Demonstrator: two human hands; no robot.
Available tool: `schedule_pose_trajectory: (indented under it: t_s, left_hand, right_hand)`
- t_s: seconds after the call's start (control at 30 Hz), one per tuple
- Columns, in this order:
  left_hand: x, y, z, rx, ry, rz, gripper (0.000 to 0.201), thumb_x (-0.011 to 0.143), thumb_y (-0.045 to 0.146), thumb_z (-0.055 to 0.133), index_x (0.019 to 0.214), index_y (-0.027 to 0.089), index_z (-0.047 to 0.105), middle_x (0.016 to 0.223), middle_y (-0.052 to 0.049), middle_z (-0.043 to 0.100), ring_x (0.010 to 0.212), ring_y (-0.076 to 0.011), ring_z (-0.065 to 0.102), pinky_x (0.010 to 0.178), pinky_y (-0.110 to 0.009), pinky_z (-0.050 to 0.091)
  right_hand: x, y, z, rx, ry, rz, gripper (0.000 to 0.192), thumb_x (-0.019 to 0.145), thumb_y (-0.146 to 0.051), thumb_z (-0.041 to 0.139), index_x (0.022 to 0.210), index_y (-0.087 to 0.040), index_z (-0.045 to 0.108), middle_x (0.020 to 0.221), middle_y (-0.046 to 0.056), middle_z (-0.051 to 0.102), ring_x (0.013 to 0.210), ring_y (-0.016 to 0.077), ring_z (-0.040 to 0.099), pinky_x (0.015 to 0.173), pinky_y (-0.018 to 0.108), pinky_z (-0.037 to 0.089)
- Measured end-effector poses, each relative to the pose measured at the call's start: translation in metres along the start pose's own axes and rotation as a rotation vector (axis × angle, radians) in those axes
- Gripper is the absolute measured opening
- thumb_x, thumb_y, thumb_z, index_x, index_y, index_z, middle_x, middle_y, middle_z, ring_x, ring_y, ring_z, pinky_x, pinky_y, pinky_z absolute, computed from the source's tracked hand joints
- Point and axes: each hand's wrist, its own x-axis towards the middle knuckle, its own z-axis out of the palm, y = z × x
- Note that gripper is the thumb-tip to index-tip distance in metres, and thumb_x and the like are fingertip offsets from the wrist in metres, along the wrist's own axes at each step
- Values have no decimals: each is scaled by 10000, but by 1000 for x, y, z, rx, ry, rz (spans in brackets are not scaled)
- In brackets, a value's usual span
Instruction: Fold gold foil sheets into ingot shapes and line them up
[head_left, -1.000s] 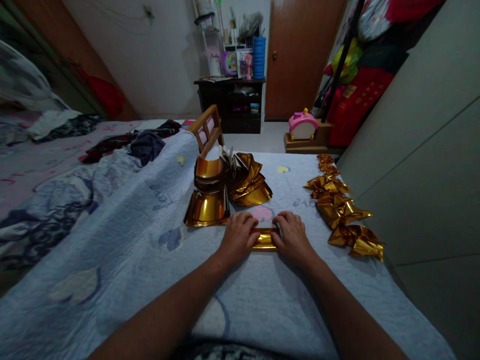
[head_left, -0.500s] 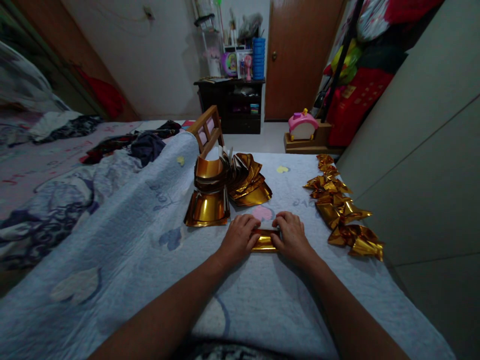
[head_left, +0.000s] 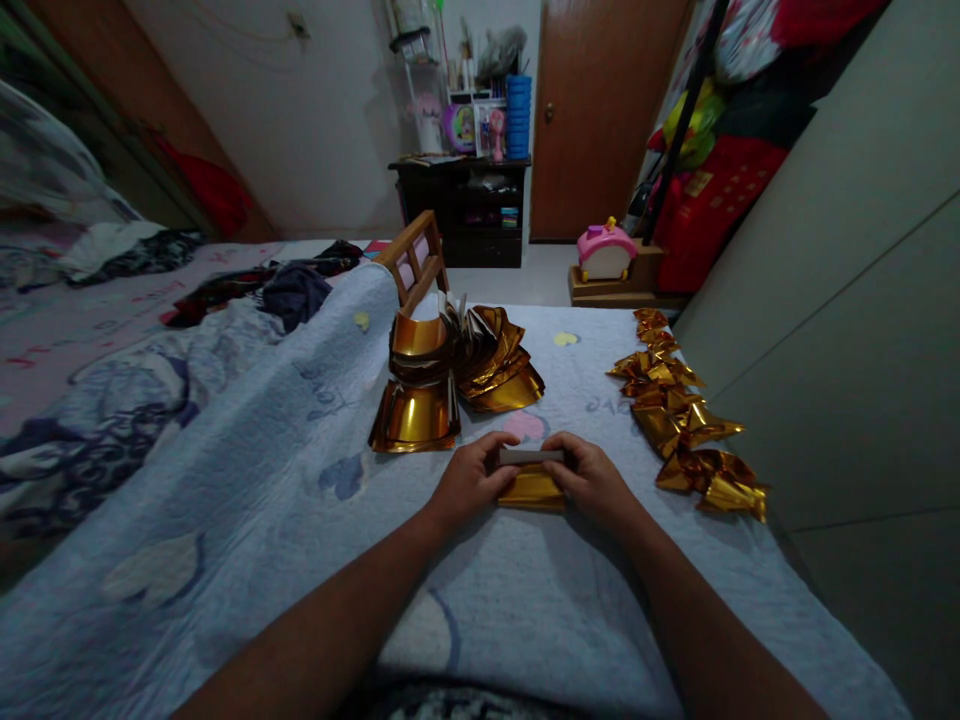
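A sheet of gold foil paper [head_left: 531,490] lies in front of me, its far edge turned up so that a narrow greyish strip of its back shows. My left hand [head_left: 474,472] pinches the left end of that folded edge between thumb and fingers. At the right end, my right hand [head_left: 589,473] grips it the same way. Beyond my hands are fanned stacks of gold foil paper [head_left: 417,416], some sheets showing pale backs. To the right runs a row of folded gold foil pieces [head_left: 682,420], lying against one another.
A pale blue quilted cover [head_left: 300,540] with heart patterns lies under everything. A wooden chair back [head_left: 417,255] rises behind the stacks. Clothes [head_left: 292,295] are heaped on the left. Beyond stand a dark cabinet [head_left: 461,215] and a pink toy [head_left: 606,250]; a pale panel [head_left: 847,330] borders the right.
The far edge of the gold foil paper has been lifted and turned, exposing its greyish back. Both hands have shifted from pressing on the sheet to pinching its ends.
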Motion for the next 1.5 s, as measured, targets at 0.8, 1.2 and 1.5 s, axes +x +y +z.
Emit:
schedule_pose_trajectory:
  t_s: [0.8, 1.2, 1.5]
  left_hand:
    - [-1, 2, -4, -308, -54, -61, 278, 798, 406, 727, 839, 141, 653, 705, 17, 580, 650, -118, 522, 615, -228, 396]
    - [-1, 0, -2, -262, -17, -76, 281, 808, 383, 684, 686, 149, 587, 620, 25, 528, 586, -103, 468, 565, -224, 354]
    - [-2, 3, -3, -275, -38, -61, 274, 821, 394, 668, 731, 141, 609, 634, 26, 522, 591, -103, 465, 567, -221, 355]
  right_hand:
    - [-1, -2, 0, 252, -36, 127, 190, 768, -378, 651, 788, -207, 572, 639, -51, 459, 570, 117, 394, 548, 252, 322]
    - [-2, -6, -1, 262, -92, 135, 193, 778, -370, 637, 835, -195, 579, 718, -24, 532, 667, 141, 482, 611, 265, 367]
    - [-2, -3, 0, 240, -83, 121, 190, 815, -379, 617, 804, -193, 584, 659, -40, 489, 608, 124, 437, 569, 261, 333]
